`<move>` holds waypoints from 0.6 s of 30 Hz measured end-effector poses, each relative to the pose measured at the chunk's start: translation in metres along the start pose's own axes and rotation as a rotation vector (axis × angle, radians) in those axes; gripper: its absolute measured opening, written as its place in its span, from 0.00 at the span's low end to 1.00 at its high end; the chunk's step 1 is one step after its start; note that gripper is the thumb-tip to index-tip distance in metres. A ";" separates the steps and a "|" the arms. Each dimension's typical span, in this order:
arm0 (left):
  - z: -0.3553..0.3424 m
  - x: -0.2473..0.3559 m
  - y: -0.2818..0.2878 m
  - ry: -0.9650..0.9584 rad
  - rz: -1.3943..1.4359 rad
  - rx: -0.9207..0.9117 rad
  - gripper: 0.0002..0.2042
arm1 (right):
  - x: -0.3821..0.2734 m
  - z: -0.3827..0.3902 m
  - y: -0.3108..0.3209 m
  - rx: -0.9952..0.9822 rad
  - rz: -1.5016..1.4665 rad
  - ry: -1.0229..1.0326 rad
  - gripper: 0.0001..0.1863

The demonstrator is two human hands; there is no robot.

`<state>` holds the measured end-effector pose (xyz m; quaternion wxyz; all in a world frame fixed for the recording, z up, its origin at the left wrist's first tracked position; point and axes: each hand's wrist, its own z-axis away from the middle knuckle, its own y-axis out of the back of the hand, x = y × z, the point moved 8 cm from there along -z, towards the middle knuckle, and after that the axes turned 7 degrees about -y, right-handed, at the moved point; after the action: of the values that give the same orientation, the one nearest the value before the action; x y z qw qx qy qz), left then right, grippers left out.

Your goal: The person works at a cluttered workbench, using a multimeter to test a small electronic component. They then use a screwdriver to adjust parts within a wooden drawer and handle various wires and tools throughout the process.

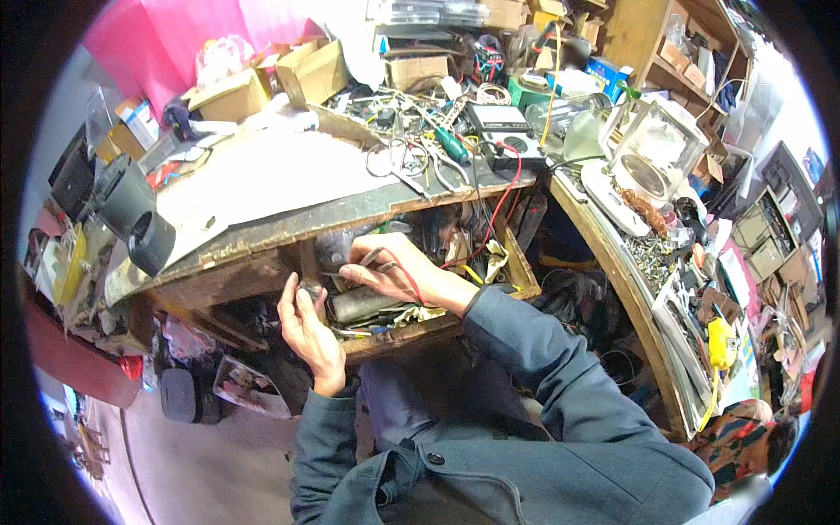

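With the drawer (pixel 411 334) open and cluttered, your left hand (pixel 308 331), half-curled at its left end, seems to pinch a small dark piece (pixel 311 289), your right hand (pixel 395 268), closed above its middle, a slim grey tool (pixel 374 255), remaining work unclear.

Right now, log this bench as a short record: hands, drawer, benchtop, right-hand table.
Left hand: holds or touches a small object, kind unclear
Right hand: slender object between its fingers, kind unclear
Drawer: open beneath the hands, cluttered
Benchtop: white sheet, green-handled tool, device with red lead
Right-hand table: small metal parts, yellow device
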<state>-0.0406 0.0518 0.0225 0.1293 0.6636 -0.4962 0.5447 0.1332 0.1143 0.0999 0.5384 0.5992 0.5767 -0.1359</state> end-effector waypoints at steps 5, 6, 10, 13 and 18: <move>0.001 0.001 -0.003 0.005 -0.080 -0.003 0.13 | 0.016 -0.021 -0.016 -0.134 -0.012 -0.010 0.12; 0.000 0.001 -0.004 -0.022 -0.067 -0.019 0.13 | 0.022 -0.019 -0.019 -0.143 -0.104 -0.061 0.12; 0.002 -0.002 -0.003 -0.035 0.020 -0.017 0.09 | 0.027 -0.014 -0.026 -0.110 -0.092 0.015 0.16; -0.005 0.003 -0.003 -0.048 -0.005 -0.008 0.08 | 0.037 -0.013 -0.037 -0.163 -0.161 -0.074 0.16; -0.041 0.047 -0.038 -0.051 -0.200 -0.141 0.10 | 0.058 -0.012 -0.051 -0.236 -0.353 -0.300 0.18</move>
<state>-0.0385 0.0746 0.0919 0.2164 0.7126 -0.4678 0.4760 0.1026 0.1429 0.0340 0.6520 0.3954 0.5980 -0.2469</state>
